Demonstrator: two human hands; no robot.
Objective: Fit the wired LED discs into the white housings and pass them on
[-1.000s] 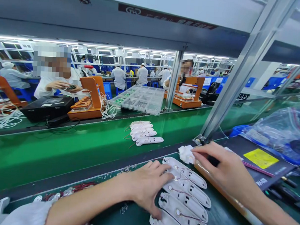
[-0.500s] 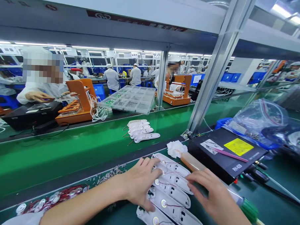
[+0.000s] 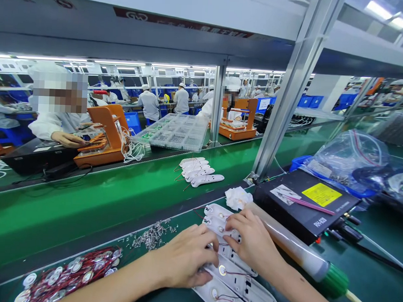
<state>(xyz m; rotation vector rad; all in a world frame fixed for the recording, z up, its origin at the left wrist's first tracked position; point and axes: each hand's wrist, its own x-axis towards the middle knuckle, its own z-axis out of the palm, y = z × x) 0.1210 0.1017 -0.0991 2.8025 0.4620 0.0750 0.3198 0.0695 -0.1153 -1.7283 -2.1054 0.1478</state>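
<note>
A fanned row of white plastic shells [image 3: 235,284] with small round discs and thin red wires lies on the dark green bench in front of me. My left hand [image 3: 183,257] presses flat on the left side of the row. Fingers of my right hand [image 3: 251,244] rest on the upper shells, close to the left hand. Neither hand grips a shell. Both hands hide the middle of the row.
A clear tube with a green end [image 3: 300,255] lies right of the shells. Behind it stand a black box with a yellow label [image 3: 306,204] and a white wad [image 3: 237,198]. White parts [image 3: 200,172] ride the green belt [image 3: 85,208]. Discs with red wires [image 3: 72,270] lie left. Co-workers sit opposite.
My right hand has left the tube by the black box and come down left onto the shells beside my left hand. The parts on the belt have shifted slightly right.
</note>
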